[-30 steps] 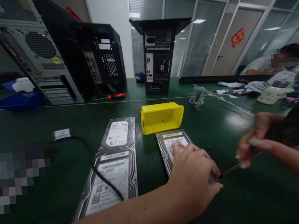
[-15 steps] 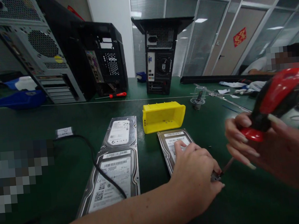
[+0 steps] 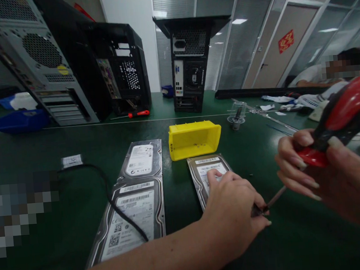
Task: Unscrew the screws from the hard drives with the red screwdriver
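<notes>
A hard drive (image 3: 208, 161) with a white label lies on the green table, tilted slightly. My left hand (image 3: 234, 207) grips it across the near end, fingers on its label, covering much of that half. In my right hand (image 3: 333, 181) is a red-and-black electric screwdriver (image 3: 349, 107), fingers wrapped around its lower grip. Its long thin shaft (image 3: 276, 197) slants down to the drive's near right corner, beside my left fingertips. Exactly where the tip touches is hidden by those fingers. A tiny dark screw-like bit (image 3: 251, 174) rests on the table right of the drive.
Two more hard drives (image 3: 140, 161) lie end to end on the left, a black cable (image 3: 118, 202) crossing the nearer one. Behind my drive sits a yellow bin (image 3: 196, 152) with small bits inside. Computer cases (image 3: 189, 67) and a red-handled screwdriver (image 3: 139, 113) stand farther back. A person (image 3: 345, 65) sits at far right.
My right hand and the electric screwdriver have shifted slightly right, showing more of the shaft. My left hand keeps its grip on the hard drive. The whole view has shifted a little.
</notes>
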`<state>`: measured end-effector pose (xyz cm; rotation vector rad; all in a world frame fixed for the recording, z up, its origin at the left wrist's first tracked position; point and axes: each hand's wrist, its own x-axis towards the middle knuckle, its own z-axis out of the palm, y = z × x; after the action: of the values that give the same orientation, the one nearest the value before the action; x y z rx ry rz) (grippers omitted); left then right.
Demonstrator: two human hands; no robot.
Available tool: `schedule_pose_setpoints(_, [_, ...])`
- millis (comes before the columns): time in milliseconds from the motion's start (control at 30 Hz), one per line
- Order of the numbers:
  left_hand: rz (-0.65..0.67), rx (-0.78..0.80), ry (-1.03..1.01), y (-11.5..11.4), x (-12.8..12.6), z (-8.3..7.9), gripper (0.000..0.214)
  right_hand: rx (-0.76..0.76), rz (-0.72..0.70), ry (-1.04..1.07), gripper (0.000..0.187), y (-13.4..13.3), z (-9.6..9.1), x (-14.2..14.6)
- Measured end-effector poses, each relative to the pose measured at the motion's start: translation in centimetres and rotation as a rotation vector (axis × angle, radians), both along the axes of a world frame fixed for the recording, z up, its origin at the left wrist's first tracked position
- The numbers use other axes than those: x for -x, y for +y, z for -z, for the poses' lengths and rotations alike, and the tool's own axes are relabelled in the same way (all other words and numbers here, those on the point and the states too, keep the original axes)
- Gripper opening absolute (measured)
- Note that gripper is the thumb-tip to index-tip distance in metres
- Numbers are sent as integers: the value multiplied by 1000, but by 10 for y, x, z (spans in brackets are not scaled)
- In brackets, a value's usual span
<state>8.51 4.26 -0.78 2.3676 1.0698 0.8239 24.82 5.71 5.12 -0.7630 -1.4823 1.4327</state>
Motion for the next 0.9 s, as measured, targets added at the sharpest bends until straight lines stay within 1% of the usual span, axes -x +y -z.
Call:
schedule_pose_setpoints(200, [-7,12,-17,2,0,2,12,-3,-6,-8,20,2,0,1])
schedule_pose_setpoints(367, [-4,21,-17,1,-1,1,12,-12,-59,-6,21,1,2,3])
schedule_pose_setpoints(567, [-12,21,-12,1,-1,0,12,-17,-120,-9,21,-1,4,-2])
schedule_pose_setpoints(900, [-13,16,-14,3,-2,3,12,-43,-157,-1,20,0,6,-5])
